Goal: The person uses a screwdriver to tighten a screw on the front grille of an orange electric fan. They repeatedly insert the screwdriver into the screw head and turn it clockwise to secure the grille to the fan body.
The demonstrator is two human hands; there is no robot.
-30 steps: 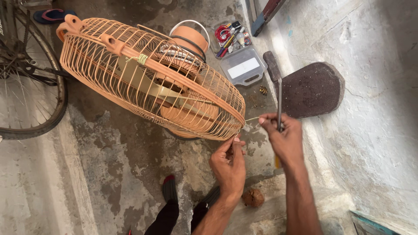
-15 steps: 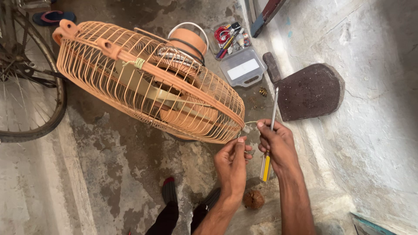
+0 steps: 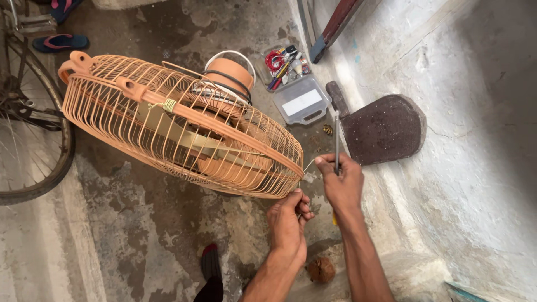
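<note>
An orange fan with a wire cage (image 3: 184, 145) lies tilted on the concrete floor. My left hand (image 3: 288, 221) pinches the near rim of the cage, where a thin wire (image 3: 309, 165) sticks out. My right hand (image 3: 341, 182) grips a screwdriver (image 3: 336, 140) with its metal shaft pointing away from me, and its fingertips hold the end of that wire. The yellow handle end shows below my right wrist. The fan's motor housing (image 3: 228, 72) with a white cord sits behind the cage.
An open clear plastic box (image 3: 296, 84) with small tools lies beyond the fan. A dark flat paddle-shaped object (image 3: 383, 128) leans by the white wall on the right. A bicycle wheel (image 3: 33, 151) stands at left. A brown round object (image 3: 320, 269) and my foot (image 3: 211, 263) are below.
The view has shifted so the fan sits a little lower in the frame. My right hand has turned the screwdriver more upright and drawn the wire end outward; my left hand stays on the rim.
</note>
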